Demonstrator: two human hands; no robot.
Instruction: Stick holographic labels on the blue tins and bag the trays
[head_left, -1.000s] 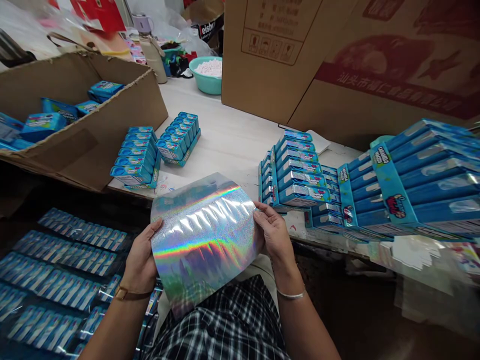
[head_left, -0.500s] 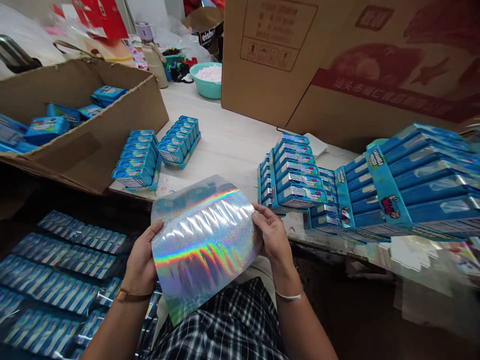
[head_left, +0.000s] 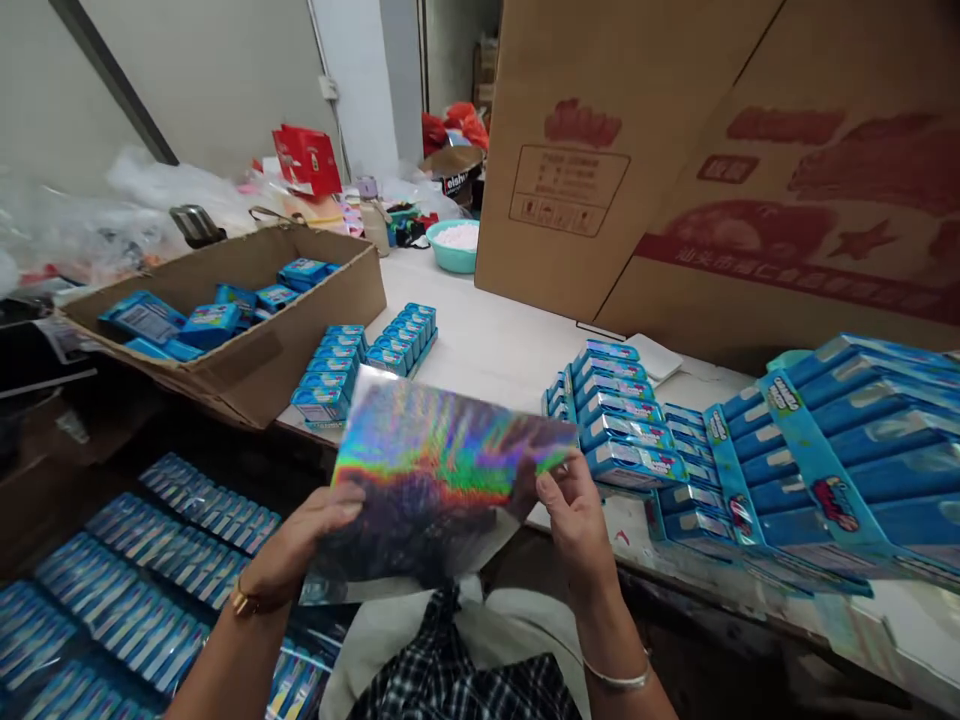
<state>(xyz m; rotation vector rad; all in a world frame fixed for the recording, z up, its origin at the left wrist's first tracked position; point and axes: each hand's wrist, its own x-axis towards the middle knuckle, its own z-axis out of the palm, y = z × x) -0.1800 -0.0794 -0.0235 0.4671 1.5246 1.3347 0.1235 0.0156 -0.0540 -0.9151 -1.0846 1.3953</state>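
Between my hands is a shiny holographic sheet (head_left: 442, 460), held above my lap by the table's front edge. Rainbow bands run across its silvery face. My left hand (head_left: 311, 530) pinches its left edge, thumb on top. On the opposite edge, my right hand (head_left: 574, 505) grips with the thumb in front and fingers partly behind. Just beyond the sheet stand two trays of small blue boxes, one at the left (head_left: 330, 370) and one behind it (head_left: 409, 338). More blue boxes (head_left: 619, 410) are lined up close to my right hand.
An open carton (head_left: 322, 310) with loose blue boxes sits at the left. Large printed cartons (head_left: 555, 250) stand at the back right. Stacked blue packs (head_left: 795, 440) fill the right side. Low on the left lie rows of wrapped packs (head_left: 135, 590). A turquoise bowl (head_left: 454, 258) holds pale contents.
The view has tilted upward, showing more wall at the back. The sheet now lies flatter and its rainbow bands have shifted. Both hands keep hold of it.
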